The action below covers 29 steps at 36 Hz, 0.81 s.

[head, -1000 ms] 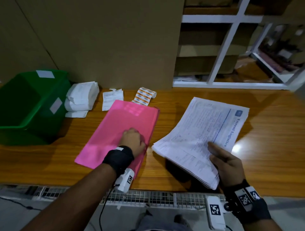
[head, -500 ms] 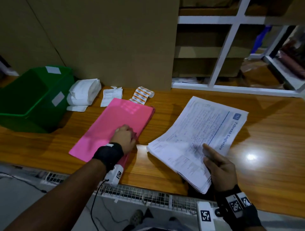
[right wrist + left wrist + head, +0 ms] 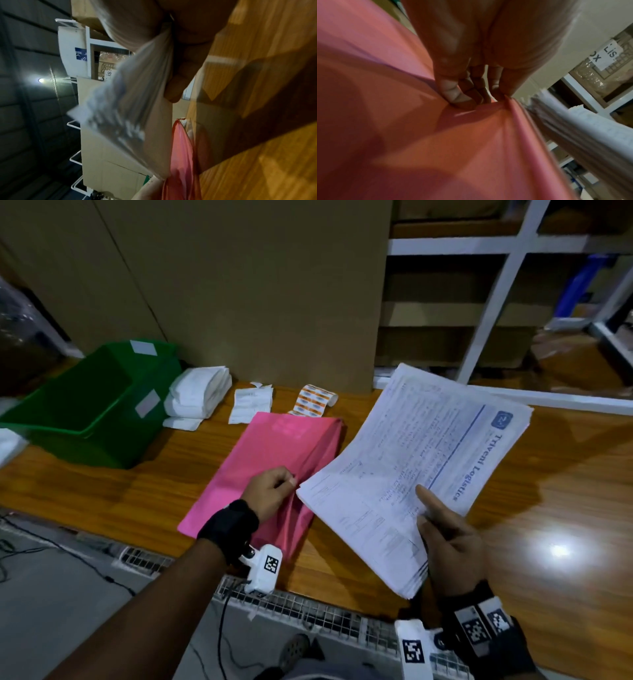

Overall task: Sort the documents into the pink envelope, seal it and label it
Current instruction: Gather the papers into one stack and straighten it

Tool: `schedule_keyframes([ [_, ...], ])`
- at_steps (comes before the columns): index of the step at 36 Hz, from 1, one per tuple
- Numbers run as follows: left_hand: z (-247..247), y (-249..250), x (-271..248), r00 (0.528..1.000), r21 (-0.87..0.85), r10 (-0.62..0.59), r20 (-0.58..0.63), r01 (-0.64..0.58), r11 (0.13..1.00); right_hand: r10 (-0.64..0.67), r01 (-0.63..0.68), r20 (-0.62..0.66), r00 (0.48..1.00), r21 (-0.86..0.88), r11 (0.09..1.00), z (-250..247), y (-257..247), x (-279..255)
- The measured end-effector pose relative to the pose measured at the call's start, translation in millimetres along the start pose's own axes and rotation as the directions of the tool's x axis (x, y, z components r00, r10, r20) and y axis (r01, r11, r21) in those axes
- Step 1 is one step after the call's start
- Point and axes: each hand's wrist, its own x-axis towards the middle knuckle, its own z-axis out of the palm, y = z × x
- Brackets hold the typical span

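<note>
Pink envelope [image 3: 270, 470] flat on the wooden table [image 3: 565, 508], near-left of centre, its right-hand edge lifted into a ridge. Left hand [image 3: 270, 494] on that edge, fingers [image 3: 453, 93] curled and pinching the pink film, top layer pulled up off the table. Stack of printed documents [image 3: 407, 474] held above the table just right of the envelope, near-left corner close beside the left hand; touching or not, cannot tell. Right hand [image 3: 448, 542] gripping the stack at its near edge, thumb on top, fingers curled beneath. Far left, a green plastic bin [image 3: 85, 419]; beside it folded white papers [image 3: 197, 397], a small printed slip [image 3: 250, 405], and a strip of orange labels [image 3: 311, 404] just beyond the envelope's far end. Cardboard box [image 3: 257, 285] standing behind.
</note>
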Motion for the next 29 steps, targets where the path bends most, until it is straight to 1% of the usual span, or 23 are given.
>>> schedule_keyframes([
  [2, 0.0, 2.0, 0.7, 1.000, -0.113, -0.021, 0.008, 0.022, 0.993, -0.029, 0.029, -0.002, 1.000, -0.033, 0.999, 5.9, 0.7, 4.1],
  [4, -1.9, 4.3, 1.9, 0.999, -0.213, -0.037, 0.018, 0.040, 0.976, -0.065, 0.065, -0.002, 0.998, -0.105, 0.992, 11.5, 3.3, 7.7],
  [6, -4.1, 7.1, 3.5, 0.999, -0.259, -0.029, 0.013, 0.032, 0.965, -0.092, 0.091, 0.002, 0.996, -0.153, 0.984, 16.7, 6.4, 9.7],
  [8, -6.4, 10.0, 5.1, 1.000, -0.268, -0.002, -0.008, -0.001, 0.964, -0.108, 0.108, 0.012, 0.994, -0.196, 0.975, 21.8, 9.3, 8.3],
  [11, -5.0, 9.0, 9.2, 0.996, -0.197, 0.069, -0.062, -0.080, 0.977, -0.112, 0.120, 0.052, 0.992, -0.188, 0.975, 29.7, 10.2, 3.4],
  [13, -1.3, 7.1, 11.7, 0.990, -0.096, 0.105, -0.090, -0.114, 0.989, -0.091, 0.106, 0.089, 0.992, -0.184, 0.977, 33.4, 9.0, 2.9],
  [15, 4.9, 7.3, 13.8, 0.986, 0.041, 0.131, -0.107, -0.127, 0.991, -0.046, 0.066, 0.125, 0.991, -0.161, 0.985, 34.6, 7.7, 4.5],
  [17, 10.9, 12.2, 14.7, 0.980, 0.133, 0.151, -0.132, -0.134, 0.982, 0.010, 0.010, 0.146, 0.989, -0.134, 0.991, 35.1, 6.0, 6.6],
  [22, 20.9, 24.8, 18.9, 0.955, 0.146, 0.181, -0.237, -0.149, 0.978, 0.129, -0.111, 0.161, 0.979, -0.114, 0.987, 34.2, 6.5, 10.2],
  [24, 28.3, 24.5, 20.5, 0.956, 0.158, 0.180, -0.233, -0.145, 0.977, 0.169, -0.152, 0.153, 0.974, -0.116, 0.981, 31.4, 12.7, 9.8],
  [27, 38.5, 21.7, 17.7, 0.977, 0.181, 0.144, -0.158, -0.115, 0.977, 0.238, -0.224, 0.135, 0.962, -0.109, 0.968, 29.0, 24.6, 7.9],
  [29, 39.6, 21.0, 15.8, 0.984, 0.179, 0.121, -0.129, -0.097, 0.979, 0.292, -0.281, 0.133, 0.947, -0.094, 0.955, 30.3, 29.7, 6.7],
])
